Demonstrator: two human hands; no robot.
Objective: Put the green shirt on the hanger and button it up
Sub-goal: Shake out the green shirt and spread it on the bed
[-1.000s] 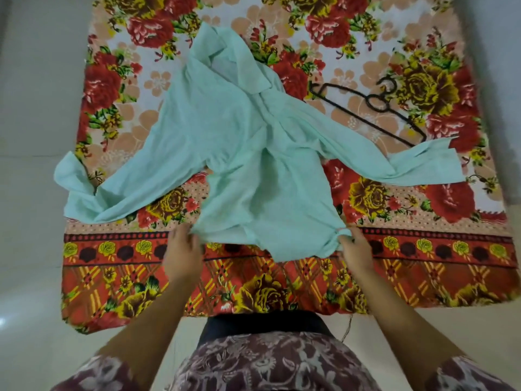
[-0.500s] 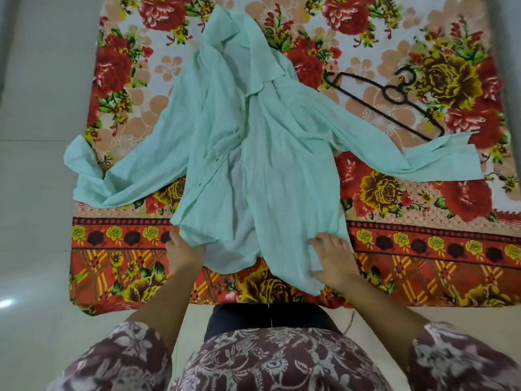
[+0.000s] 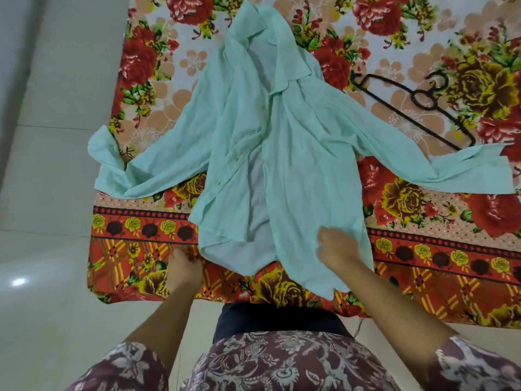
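The light green shirt lies spread on a floral cloth, collar at the far end and hem towards me. Its front is open, so the pale inside shows down the middle. The sleeves stretch out to the left and right. A black hanger lies on the cloth at the upper right, with one end under the right sleeve. My right hand rests flat on the shirt's right front panel near the hem and is blurred. My left hand is on the cloth right beside the hem's left corner. Whether it pinches the fabric is unclear.
The floral cloth covers a pale tiled floor, which shows on the left and near side. My patterned sleeves and lap fill the bottom of the view.
The two front panels have been drawn apart, so the shirt lies open. My right hand slid from the hem corner onto the right panel. My left hand dropped to the hem's left corner.
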